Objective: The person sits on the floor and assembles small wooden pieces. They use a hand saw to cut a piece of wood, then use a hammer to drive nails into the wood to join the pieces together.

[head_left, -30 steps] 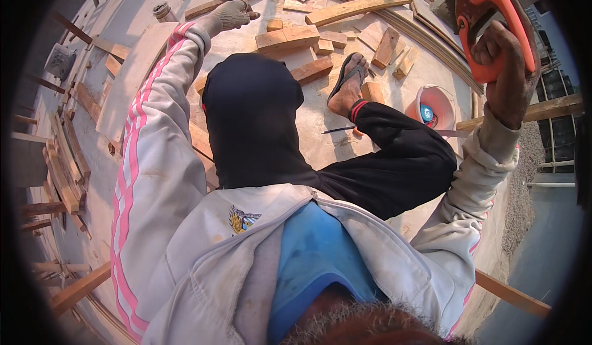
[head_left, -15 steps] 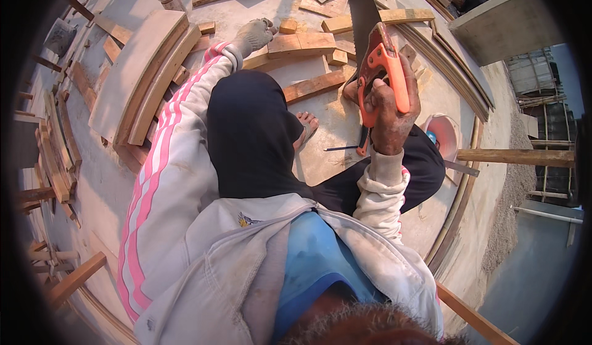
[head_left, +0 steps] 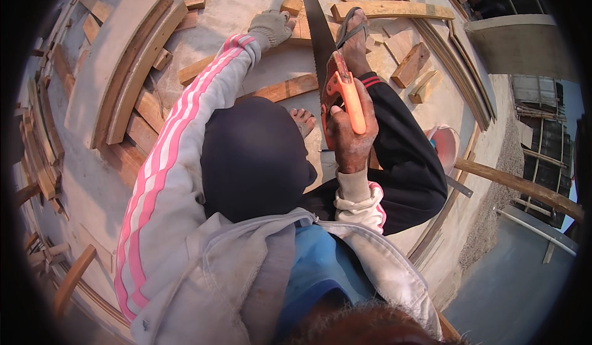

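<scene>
My right hand is wrapped round the orange handle of a handsaw. The long dark saw blade points away from me and crosses over a short wooden block. My left hand, in a grey knitted glove with bare fingertips, is closed on the left part of that block. My sandalled right foot stands just right of the blade, over the timber. Whether the saw teeth touch the wood cannot be made out.
A small wood offcut lies beyond my left hand. A plank extends to the right past my foot. Curved boards are stacked at left, and offcuts lie at right. A pink bucket stands beside my right knee.
The handsaw has swung left and come down across the block. My left hand has shifted right onto the wood. My right foot has come into view on the timber.
</scene>
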Demonstrator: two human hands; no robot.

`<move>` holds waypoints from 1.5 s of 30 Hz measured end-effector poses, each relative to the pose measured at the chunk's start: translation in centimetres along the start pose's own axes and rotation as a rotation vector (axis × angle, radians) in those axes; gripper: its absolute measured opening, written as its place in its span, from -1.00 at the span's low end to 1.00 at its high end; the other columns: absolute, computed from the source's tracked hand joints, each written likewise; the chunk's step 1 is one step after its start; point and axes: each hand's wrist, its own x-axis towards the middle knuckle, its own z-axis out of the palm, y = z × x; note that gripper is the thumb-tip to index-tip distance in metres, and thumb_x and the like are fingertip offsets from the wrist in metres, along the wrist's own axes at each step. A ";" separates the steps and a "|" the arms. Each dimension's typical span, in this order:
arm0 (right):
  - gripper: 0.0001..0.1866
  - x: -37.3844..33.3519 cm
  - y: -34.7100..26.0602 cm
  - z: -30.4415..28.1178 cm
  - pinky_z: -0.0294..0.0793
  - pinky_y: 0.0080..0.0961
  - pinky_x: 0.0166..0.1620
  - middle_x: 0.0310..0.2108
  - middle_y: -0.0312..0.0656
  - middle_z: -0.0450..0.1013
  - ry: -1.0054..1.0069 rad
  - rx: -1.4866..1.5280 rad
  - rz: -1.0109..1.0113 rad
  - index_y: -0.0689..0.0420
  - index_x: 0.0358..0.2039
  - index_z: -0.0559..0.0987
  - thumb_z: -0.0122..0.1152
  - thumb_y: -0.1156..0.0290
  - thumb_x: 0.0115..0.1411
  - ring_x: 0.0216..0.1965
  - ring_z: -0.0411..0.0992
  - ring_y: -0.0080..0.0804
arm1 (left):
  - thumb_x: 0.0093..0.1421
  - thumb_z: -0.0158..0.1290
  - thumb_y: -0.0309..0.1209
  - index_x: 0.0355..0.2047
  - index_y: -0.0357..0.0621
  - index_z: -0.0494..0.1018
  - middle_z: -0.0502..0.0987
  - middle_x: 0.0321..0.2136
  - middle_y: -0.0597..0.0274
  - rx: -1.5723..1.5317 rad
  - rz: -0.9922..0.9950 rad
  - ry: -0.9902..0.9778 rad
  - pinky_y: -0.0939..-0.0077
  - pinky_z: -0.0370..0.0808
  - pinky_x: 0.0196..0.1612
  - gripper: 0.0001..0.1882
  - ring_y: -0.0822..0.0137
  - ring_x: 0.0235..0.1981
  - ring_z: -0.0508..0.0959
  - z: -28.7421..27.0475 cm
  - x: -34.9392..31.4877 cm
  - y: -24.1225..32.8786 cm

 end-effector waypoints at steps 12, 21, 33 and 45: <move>-0.29 -1.4 6.1 1.2 0.50 -0.47 0.18 0.14 -0.07 0.53 0.057 0.280 0.119 0.32 0.36 0.42 0.22 0.58 0.14 0.06 0.54 -0.39 | 0.50 -0.32 0.10 0.10 -0.19 0.60 0.65 0.07 -0.17 0.044 -0.172 -0.347 0.00 0.49 0.21 -0.31 -0.13 0.13 0.62 -1.1 2.8 -0.1; -0.30 -0.6 6.5 2.1 0.44 -0.37 0.28 0.21 0.01 0.49 0.012 0.171 0.053 0.32 0.35 0.42 0.26 0.57 0.15 0.18 0.50 -0.27 | 0.48 -0.20 0.16 0.38 -0.04 0.32 0.67 0.05 -0.16 0.014 -0.188 -0.261 -0.06 0.50 0.18 -0.32 -0.14 0.11 0.65 0.5 3.9 -2.3; -0.27 -5.2 3.5 0.9 0.56 -0.50 0.10 0.10 -0.02 0.56 -0.038 -0.036 0.169 0.36 0.39 0.38 0.19 0.58 0.15 0.01 0.56 -0.41 | 0.52 -0.33 0.08 0.10 -0.08 0.60 0.69 -0.02 -0.12 -0.065 -0.150 -0.184 -0.06 0.52 0.15 -0.36 -0.14 0.03 0.67 0.3 2.7 -0.8; -0.38 4.8 10.2 5.0 0.56 -0.60 -0.19 -0.05 -0.20 0.55 -0.073 0.172 0.045 0.31 0.32 0.46 0.18 0.66 0.19 -0.24 0.50 -0.56 | 0.41 -0.02 0.16 0.28 -0.05 0.46 0.56 0.21 -0.05 -0.015 0.031 -0.118 0.00 0.50 0.23 -0.34 -0.04 0.18 0.59 -0.1 -0.4 -1.8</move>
